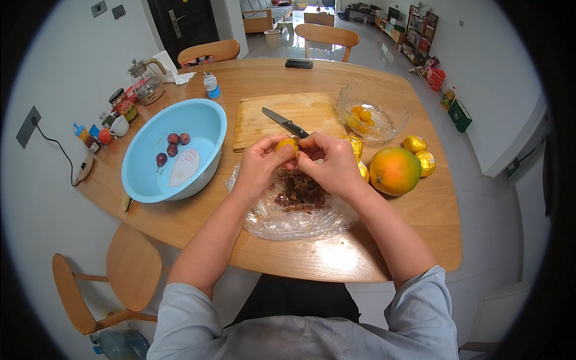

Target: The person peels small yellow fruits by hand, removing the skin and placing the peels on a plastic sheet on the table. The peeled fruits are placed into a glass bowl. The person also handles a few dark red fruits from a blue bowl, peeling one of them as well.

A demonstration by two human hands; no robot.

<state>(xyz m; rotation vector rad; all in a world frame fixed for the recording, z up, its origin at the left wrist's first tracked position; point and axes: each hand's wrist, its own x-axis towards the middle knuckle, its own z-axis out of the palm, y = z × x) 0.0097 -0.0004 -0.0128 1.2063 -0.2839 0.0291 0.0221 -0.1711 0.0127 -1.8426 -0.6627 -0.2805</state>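
Between my two hands is a small yellow peeled fruit (288, 144). My left hand (261, 162) holds it, while the thumb and fingers of my right hand (330, 162) pinch at its right side. Below them, dark red peels (301, 191) lie on a crumpled clear plastic bag (292, 227). A knife (283, 122) rests on the wooden cutting board (252, 108), its handle toward my hands. Several yellow peeled fruits (364, 117) are in a clear glass bowl (396, 128) at the right. Several dark red plums (172, 150) lie in a light blue basin (135, 180) at the left.
Right of my hands are a large green-orange fruit (396, 171) and several gold-wrapped round items (415, 144). A small bottle (211, 85) stands behind the basin. A glass pot (146, 85) and jars (122, 104) line the left side; a black object (299, 64) lies at the far edge.
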